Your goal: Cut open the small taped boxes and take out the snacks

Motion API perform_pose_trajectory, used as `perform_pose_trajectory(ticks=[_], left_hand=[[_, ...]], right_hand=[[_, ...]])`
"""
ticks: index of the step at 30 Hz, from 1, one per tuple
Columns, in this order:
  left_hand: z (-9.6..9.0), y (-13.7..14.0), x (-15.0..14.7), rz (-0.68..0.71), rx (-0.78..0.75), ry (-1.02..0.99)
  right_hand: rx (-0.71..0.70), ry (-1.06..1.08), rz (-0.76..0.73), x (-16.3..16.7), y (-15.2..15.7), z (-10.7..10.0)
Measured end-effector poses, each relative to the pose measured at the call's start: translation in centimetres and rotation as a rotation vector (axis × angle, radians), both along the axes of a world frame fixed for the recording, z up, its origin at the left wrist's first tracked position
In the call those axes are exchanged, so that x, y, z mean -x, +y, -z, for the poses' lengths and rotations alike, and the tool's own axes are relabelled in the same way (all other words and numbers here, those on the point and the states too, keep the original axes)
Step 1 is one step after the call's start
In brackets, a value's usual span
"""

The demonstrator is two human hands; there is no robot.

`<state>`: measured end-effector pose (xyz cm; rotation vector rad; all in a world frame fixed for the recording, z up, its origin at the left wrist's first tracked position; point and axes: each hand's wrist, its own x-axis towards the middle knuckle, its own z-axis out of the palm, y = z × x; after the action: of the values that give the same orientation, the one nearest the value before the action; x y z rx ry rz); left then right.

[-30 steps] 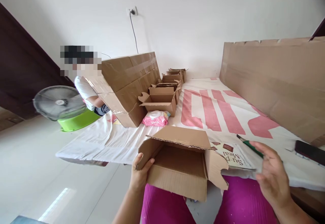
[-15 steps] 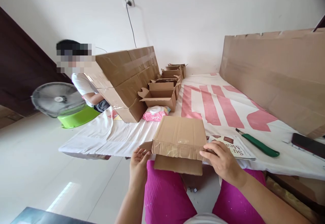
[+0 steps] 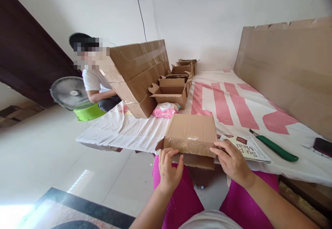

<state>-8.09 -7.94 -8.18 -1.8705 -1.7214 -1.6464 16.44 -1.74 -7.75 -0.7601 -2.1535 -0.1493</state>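
A brown cardboard box lies on the cloth-covered table at its front edge, its open end facing me. One end flap hangs below the opening. My left hand is at the front left corner; its fingertips touch the left side flap, and the thumb stands apart from the fingers. Over at the right corner, my right hand grips the box edge between thumb and fingers. Clear tape shows along the front of the box. The inside of the box is hidden.
A green utility knife and a printed packet lie to the right. Behind the box are a pink wipes pack, several open boxes and a stack of taped boxes. A person sits beyond, near a fan.
My left hand has moved right, from pinching the outspread left flap to the box's front left corner. That flap is turned in more. My right hand stays at the right corner. The view has shifted.
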Motion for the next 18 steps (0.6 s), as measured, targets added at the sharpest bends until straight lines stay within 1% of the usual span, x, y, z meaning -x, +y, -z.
perform_pose_trajectory(ticks=[2, 3, 6, 8, 10, 13, 14, 16, 18], left_hand=[[0.2, 0.1, -0.4, -0.054, 0.064, -0.1], [0.5, 0.0, -0.5, -0.052, 0.094, -0.167], [1.6, -0.3, -0.8, 0.033, 0.194, -0.4], [2.0, -0.5, -0.9, 0.076, 0.24, -0.478], [1.9, -0.6, -1.0, 0.045, 0.244, -0.413], [1.0, -0.3, -1.1, -0.046, 0.245, -0.218], [0.6, -0.1, -1.1, -0.061, 0.263, -0.185], [0.2, 0.3, -1.4, -0.042, 0.334, -0.205], [0.0, 0.7, -1.9, 0.024, 0.428, -0.346]], right_hand=[[-0.006, -0.008, 0.002, -0.1, 0.0, 0.1], [-0.008, -0.012, 0.002, -0.1, 0.0, 0.1], [-0.013, -0.02, 0.006, 0.0, 0.0, 0.3], [-0.005, -0.015, 0.011, 0.0, 0.0, 0.5], [0.008, -0.007, 0.014, 0.0, 0.1, 0.7], [0.014, -0.005, 0.008, 0.1, 0.1, 0.9], [0.012, -0.006, 0.009, 0.1, 0.1, 1.0], [0.009, -0.01, 0.014, 0.1, 0.0, 1.0], [0.009, -0.013, 0.024, 0.1, 0.0, 1.0]])
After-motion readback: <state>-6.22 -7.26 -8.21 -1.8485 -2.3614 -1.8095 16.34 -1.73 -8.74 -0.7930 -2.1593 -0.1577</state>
